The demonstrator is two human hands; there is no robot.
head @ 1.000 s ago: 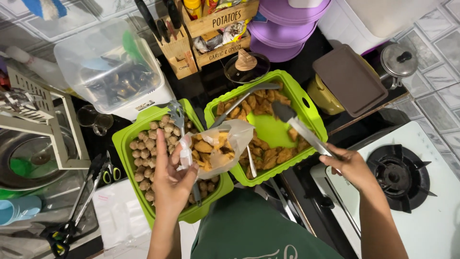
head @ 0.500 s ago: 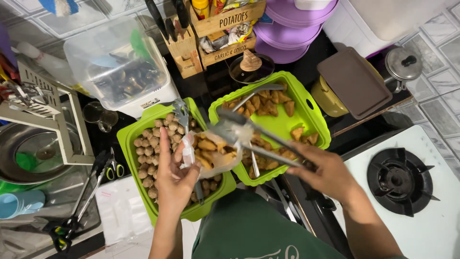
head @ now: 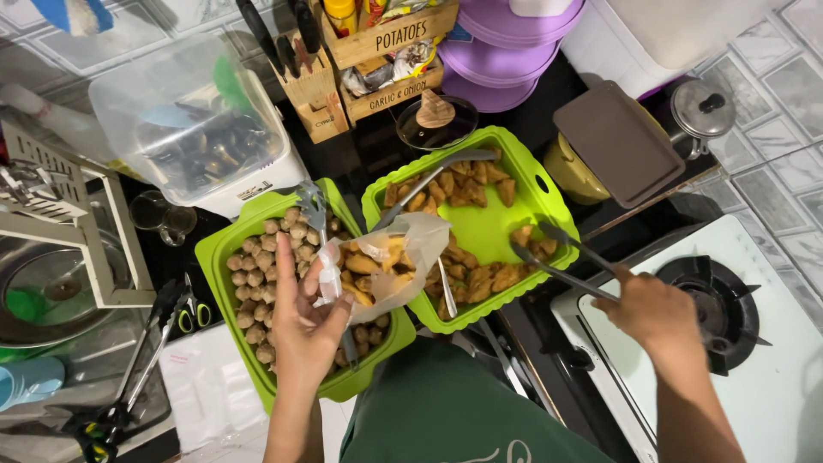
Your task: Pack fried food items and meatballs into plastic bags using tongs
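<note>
bag (head: 390,266), thin clear plastic, crumpled and slack, mouth gaping toward the right tray, half full of golden, wedge-shaped fried pieces; held above the gap between the two trays. pinched at its near edge by the left hand (head: 310,321), fingers curled shut on the film, palm up over the left tray (head: 221,257). tongs (head: 561,261), slim dark metal, two long straight arms, gripped by the right hand (head: 656,313), fist closed round the handle end, tips slightly apart and low over the right tray (head: 523,184), just beside a few fried pieces (head: 493,274) near its right rim.

both trays bright green plastic, rectangular with rounded corners and raised rims, side by side on the dark bench (head: 360,154). left one heaped with small round brown balls (head: 257,283), matte and bumpy, with a metal utensil (head: 313,206) lying across. right one with flat, irregular golden pieces at the far end and near end, bare smooth green in the middle, and a grey spoon handle (head: 446,171) slanting across.

beyond: wooden crate (head: 390,51), stacked purple bowls (head: 514,43), clear lidded box (head: 193,120), brown square lid (head: 617,141). white stove (head: 771,360) with black round burner at right; steel sink (head: 51,283) at left.
</note>
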